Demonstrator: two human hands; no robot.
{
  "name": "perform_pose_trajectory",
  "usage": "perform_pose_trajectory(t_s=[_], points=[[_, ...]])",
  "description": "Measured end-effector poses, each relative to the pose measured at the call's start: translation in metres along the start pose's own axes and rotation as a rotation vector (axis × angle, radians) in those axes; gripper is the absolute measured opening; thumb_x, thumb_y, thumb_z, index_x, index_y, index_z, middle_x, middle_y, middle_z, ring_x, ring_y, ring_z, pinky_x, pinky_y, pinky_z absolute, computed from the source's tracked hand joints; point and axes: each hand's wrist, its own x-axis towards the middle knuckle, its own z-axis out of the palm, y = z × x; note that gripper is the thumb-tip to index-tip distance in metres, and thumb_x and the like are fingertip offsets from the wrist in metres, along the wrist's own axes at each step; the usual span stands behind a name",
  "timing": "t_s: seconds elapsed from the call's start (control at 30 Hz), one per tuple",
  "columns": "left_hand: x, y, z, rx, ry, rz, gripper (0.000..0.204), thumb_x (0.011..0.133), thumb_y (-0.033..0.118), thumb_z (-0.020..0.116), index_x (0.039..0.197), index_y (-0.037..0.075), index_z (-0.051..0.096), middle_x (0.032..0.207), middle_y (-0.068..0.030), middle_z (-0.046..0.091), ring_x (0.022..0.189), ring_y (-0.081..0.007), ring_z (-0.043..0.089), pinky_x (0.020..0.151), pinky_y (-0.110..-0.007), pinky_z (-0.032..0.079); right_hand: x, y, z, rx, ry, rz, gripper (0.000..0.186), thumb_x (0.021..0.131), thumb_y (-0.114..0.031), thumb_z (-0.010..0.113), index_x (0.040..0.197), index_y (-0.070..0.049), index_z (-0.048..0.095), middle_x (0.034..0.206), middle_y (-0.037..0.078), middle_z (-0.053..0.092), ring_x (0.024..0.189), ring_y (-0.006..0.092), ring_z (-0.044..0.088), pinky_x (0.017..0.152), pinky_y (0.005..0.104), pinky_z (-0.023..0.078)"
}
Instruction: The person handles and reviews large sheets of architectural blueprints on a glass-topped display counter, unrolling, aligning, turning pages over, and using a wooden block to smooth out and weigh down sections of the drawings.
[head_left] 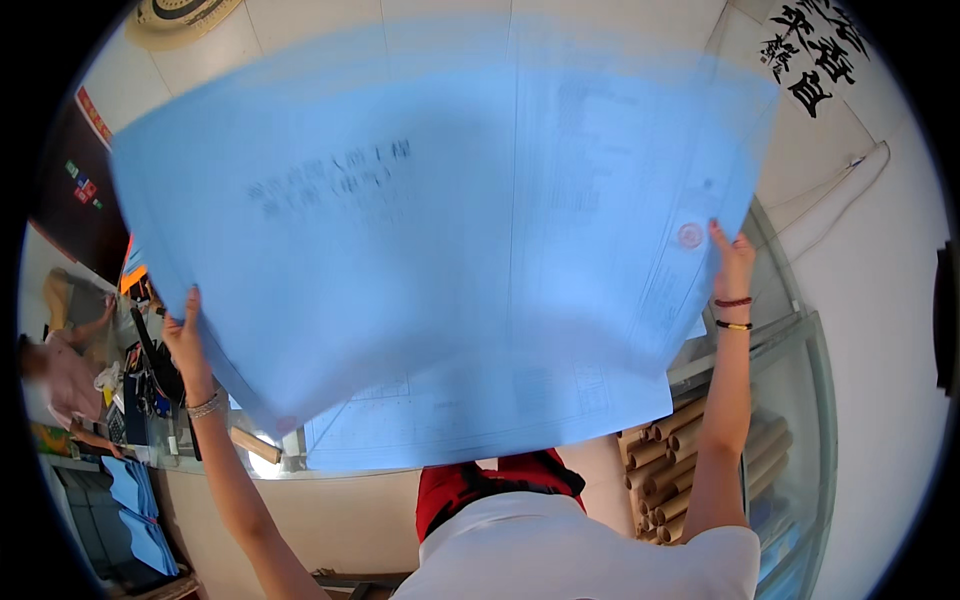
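A large blue drawing sheet [450,230] spans the middle of the head view, raised and bowed, its far edge smeared by motion. Dark printing, thin lines and a small round red stamp show on it. My left hand [188,345] pinches its left edge, thumb up. At the right edge, near the stamp, my right hand [735,262] is closed on the same sheet. Beneath the raised sheet, another blue drawing sheet [490,440] lies flat on the glass counter; most of it is hidden.
Brown cardboard tubes [665,470] are stacked at lower right beside a glass case [822,400]. Another person [75,370] is at far left, near dark items on the counter. Folded blue sheets [140,520] lie at lower left. A straw hat [180,20] shows at the top.
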Motion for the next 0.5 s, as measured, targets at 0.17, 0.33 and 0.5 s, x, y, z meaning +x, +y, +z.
perform_pose_trajectory(t_s=[0.17, 0.33, 0.5], points=[[-0.010, 0.023, -0.014, -0.147, 0.053, 0.087, 0.024, 0.084, 0.019, 0.065, 0.097, 0.000, 0.060, 0.089, -0.0025, 0.063, 0.077, -0.0064, 0.055, 0.070, -0.022, 0.043, -0.016, -0.028, -0.003, 0.122, 0.029, -0.161, 0.019, 0.084, -0.009, 0.061, 0.099, 0.002, 0.062, 0.100, 0.004, 0.062, 0.089, 0.0081, 0.054, 0.080, 0.0235, 0.041], [-0.019, 0.005, -0.028, -0.278, 0.093, -0.013, 0.027, 0.084, 0.019, 0.064, 0.102, -0.001, 0.057, 0.095, -0.0043, 0.061, 0.082, -0.0064, 0.053, 0.074, -0.023, 0.042, -0.030, -0.020, -0.009, 0.208, -0.049, -0.074, 0.026, 0.083, -0.010, 0.063, 0.106, 0.002, 0.059, 0.103, 0.006, 0.061, 0.094, 0.0110, 0.054, 0.084, 0.0243, 0.039], [-0.014, 0.024, -0.019, -0.145, 0.038, 0.063, 0.031, 0.083, 0.023, 0.065, 0.099, -0.003, 0.059, 0.093, -0.0043, 0.061, 0.082, -0.0075, 0.054, 0.073, -0.023, 0.042, -0.037, -0.047, 0.016, 0.074, -0.064, -0.089, 0.030, 0.081, -0.014, 0.066, 0.105, 0.003, 0.060, 0.103, 0.007, 0.061, 0.095, 0.0129, 0.054, 0.085, 0.0268, 0.040]])
